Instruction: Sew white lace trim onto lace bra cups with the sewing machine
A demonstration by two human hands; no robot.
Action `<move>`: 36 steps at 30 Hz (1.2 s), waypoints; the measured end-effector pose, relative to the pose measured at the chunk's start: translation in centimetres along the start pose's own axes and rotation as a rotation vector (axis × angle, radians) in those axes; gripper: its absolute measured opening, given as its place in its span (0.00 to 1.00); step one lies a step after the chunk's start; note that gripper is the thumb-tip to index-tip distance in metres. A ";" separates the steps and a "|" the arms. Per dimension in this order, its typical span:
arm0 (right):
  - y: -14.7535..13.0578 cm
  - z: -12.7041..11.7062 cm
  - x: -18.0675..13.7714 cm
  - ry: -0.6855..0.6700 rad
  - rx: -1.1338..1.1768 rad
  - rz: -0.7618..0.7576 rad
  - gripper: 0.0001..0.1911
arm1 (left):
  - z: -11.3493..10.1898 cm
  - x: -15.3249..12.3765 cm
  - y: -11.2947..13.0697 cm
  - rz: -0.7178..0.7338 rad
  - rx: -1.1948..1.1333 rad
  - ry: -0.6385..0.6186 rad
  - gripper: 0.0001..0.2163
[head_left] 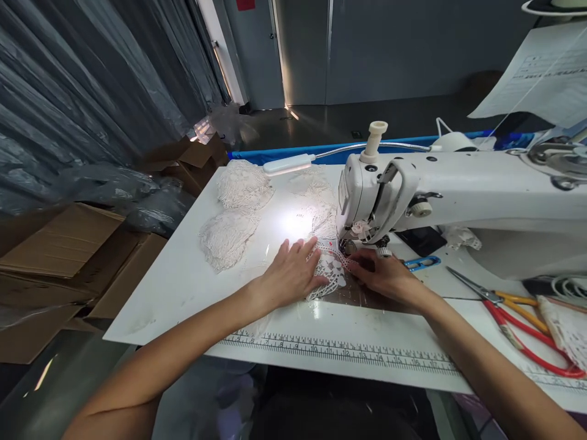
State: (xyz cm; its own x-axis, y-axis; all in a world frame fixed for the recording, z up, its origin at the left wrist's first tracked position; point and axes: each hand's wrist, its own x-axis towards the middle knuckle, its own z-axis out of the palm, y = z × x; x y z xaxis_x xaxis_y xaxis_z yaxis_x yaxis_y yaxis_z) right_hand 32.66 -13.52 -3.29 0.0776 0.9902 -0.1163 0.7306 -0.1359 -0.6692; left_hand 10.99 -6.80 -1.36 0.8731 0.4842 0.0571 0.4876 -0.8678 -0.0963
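A white lace piece (326, 275) lies under the front of the white sewing machine (463, 183), close by its needle. My left hand (293, 275) rests on the lace's left edge with fingers spread flat. To the right of the needle, my right hand (383, 275) has thumb and fingers pinched on a narrow lace trim (342, 255) that runs along the lace. The fingertips of the right hand sit partly behind the machine's presser area, so some of the grip is hidden.
Stacks of white lace (229, 238) lie left on the table. A lamp (288, 165) lights the sewing spot. Blue thread snips (422, 263) and red-handled scissors (518, 330) lie right. A printed ruler (330, 351) runs along the front edge; cardboard boxes (68, 244) stand left.
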 end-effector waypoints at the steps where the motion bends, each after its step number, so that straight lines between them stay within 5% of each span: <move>1: 0.3 0.1 0.1 -0.011 0.030 0.011 0.14 | -0.2 0.4 -0.5 0.020 -0.020 0.018 0.19; 5: 0.6 0.3 -0.2 -0.013 0.080 0.035 0.17 | 0.1 1.3 -1.3 0.116 -0.120 0.105 0.13; 14: -0.6 0.7 -2.1 0.110 0.030 -0.008 0.13 | 3.0 0.9 -1.1 0.307 -0.242 0.184 0.20; 24: -1.2 2.1 -2.8 0.266 -0.190 -0.170 0.10 | 2.5 1.5 0.1 0.375 -0.153 0.603 0.10; 29: -1.8 2.8 -3.0 0.219 -0.458 -0.274 0.13 | 3.5 1.8 0.6 0.394 -0.223 0.504 0.08; 33: -1.3 0.1 -2.3 -0.010 -0.253 -0.383 0.14 | 3.9 1.7 0.2 0.337 -0.364 0.348 0.07; 36: -0.1 -1.6 -1.3 -0.021 -0.124 -0.224 0.16 | 3.9 1.5 -0.1 0.335 -0.438 0.353 0.07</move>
State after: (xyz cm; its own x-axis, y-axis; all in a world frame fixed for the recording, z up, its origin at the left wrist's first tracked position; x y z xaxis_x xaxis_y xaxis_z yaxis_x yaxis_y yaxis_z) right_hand 33.56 -14.70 -1.93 -0.1089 0.9940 0.0081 0.8055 0.0930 -0.5853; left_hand 12.24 -5.53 -5.09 0.8874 0.1790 0.4247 0.0781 -0.9666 0.2443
